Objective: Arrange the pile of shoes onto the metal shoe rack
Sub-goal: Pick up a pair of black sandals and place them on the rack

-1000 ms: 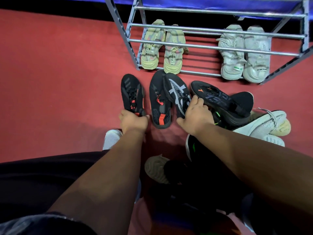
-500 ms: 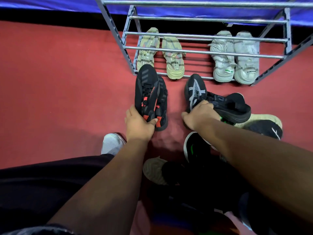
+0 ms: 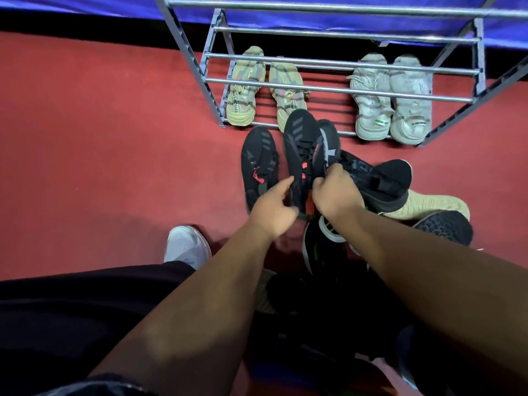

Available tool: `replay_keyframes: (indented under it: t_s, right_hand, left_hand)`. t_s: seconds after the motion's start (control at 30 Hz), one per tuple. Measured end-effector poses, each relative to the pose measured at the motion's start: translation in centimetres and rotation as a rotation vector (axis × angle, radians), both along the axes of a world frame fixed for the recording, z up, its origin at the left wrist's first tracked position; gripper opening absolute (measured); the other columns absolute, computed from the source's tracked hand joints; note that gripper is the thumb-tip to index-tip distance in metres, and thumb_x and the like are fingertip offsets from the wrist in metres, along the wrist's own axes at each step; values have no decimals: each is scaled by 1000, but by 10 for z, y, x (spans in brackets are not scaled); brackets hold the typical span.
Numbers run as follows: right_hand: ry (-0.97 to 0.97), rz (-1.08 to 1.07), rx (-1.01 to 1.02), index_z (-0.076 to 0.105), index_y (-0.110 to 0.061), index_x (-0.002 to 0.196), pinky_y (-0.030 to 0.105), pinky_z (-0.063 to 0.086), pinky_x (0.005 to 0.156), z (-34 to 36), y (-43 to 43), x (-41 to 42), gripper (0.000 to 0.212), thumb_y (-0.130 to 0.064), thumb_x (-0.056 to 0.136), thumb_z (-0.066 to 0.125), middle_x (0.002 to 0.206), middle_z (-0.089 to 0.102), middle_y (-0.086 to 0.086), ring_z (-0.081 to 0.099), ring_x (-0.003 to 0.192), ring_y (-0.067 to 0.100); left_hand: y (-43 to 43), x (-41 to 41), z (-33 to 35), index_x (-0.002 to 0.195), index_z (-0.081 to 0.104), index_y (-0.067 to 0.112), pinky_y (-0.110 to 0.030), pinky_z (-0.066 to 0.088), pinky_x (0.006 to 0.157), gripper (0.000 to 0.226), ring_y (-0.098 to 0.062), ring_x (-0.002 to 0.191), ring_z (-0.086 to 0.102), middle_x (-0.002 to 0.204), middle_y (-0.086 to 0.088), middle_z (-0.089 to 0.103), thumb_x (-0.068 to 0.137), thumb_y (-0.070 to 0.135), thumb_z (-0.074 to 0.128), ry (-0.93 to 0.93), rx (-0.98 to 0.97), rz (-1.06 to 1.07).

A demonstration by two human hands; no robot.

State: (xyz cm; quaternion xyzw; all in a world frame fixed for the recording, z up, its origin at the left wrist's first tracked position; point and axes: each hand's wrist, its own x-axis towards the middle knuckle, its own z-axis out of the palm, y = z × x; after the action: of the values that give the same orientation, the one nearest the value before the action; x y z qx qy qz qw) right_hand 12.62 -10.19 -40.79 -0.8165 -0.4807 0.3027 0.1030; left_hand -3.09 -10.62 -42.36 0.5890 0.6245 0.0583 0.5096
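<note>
The metal shoe rack (image 3: 337, 88) stands at the top, with an olive pair (image 3: 245, 90) at the left of its bottom tier and a pale grey pair (image 3: 411, 98) at the right. One black shoe with red accents (image 3: 258, 164) lies on the floor in front of the rack. My left hand (image 3: 273, 208) grips the heel of its mate (image 3: 301, 144), which points at the rack. My right hand (image 3: 335, 190) is closed on a black shoe with a white logo (image 3: 330, 141) beside it. The pile (image 3: 380, 178) of black and beige shoes lies to the right.
Red carpet (image 3: 100, 152) covers the floor, open on the left. A blue cloth (image 3: 314, 21) hangs behind the rack. My own white shoe (image 3: 185, 245) and dark trouser leg sit at lower left. More dark shoes, one with green trim (image 3: 317, 250), lie under my forearms.
The two black-and-red shoes have been separated: one now lies on the floor at left, the other has shifted right. My right hand has moved left with the white-logo shoe, next to my left hand.
</note>
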Motion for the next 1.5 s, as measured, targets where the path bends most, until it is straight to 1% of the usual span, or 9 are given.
replay_keyframes:
  t_s: [0.13,0.27,0.33,0.47,0.63,0.83,1.1,1.23,1.5]
  right_hand:
    - [-212,216,-64,36,-1,143,52,52,90,-9,-11,-13,94,-74,88,56,140,43,16,57,122,42]
    - [-306,293,-182,-1,4,163,50,50,98,-22,-15,-24,137,-82,77,62,155,31,17,50,132,38]
    - [-289,291,-181,-5,5,162,49,49,99,-23,-13,-26,137,-79,79,64,156,29,18,49,134,38]
    - [-265,302,-184,-6,7,161,49,47,103,-22,-10,-26,138,-80,80,63,159,26,20,48,137,38]
    - [-224,312,-179,-14,4,161,49,42,110,-26,-12,-22,141,-80,79,64,160,25,18,47,138,35]
    - [-168,272,-204,-19,-1,162,50,40,109,-23,-6,-21,143,-75,77,68,161,23,14,47,136,36]
    - [2,118,-135,-13,-12,166,48,36,116,-24,-9,-18,139,-65,73,77,160,29,11,43,139,37]
    - [27,124,-110,-7,-16,167,47,36,117,-11,-13,0,135,-64,72,75,158,34,12,41,142,36]
    - [-41,120,-79,12,-18,163,53,40,113,50,-1,23,121,-62,69,74,154,36,14,41,137,46]
  left_hand:
    - [8,-12,-9,159,42,16,-23,42,113,77,-13,133,59,143,0,66,87,-13,45,-139,-19,170]
    - [22,-20,-2,140,58,18,-27,53,94,55,-18,115,66,118,4,76,91,-5,50,13,36,327]
    - [22,-25,-6,132,55,14,-38,49,101,45,-29,118,56,120,-1,67,88,14,66,245,124,314]
    - [14,-25,-17,131,49,8,-46,42,111,80,-36,129,40,136,-10,37,76,56,82,484,77,137]
    - [15,-17,-28,149,39,11,-47,49,102,96,-35,129,37,140,-9,24,79,63,79,623,48,32]
    - [14,-12,-31,133,47,28,-45,45,99,73,-36,120,40,133,-11,31,76,64,76,739,135,-9]
    - [23,-3,-37,149,36,37,-47,54,93,81,-40,119,51,143,-19,25,82,50,81,634,-8,115]
    - [31,-17,-36,162,18,49,-39,57,97,107,-35,115,68,133,-9,63,75,52,80,490,-102,165]
    - [37,-30,34,120,68,25,-29,52,84,57,-24,92,67,108,1,72,70,45,86,369,-188,268]
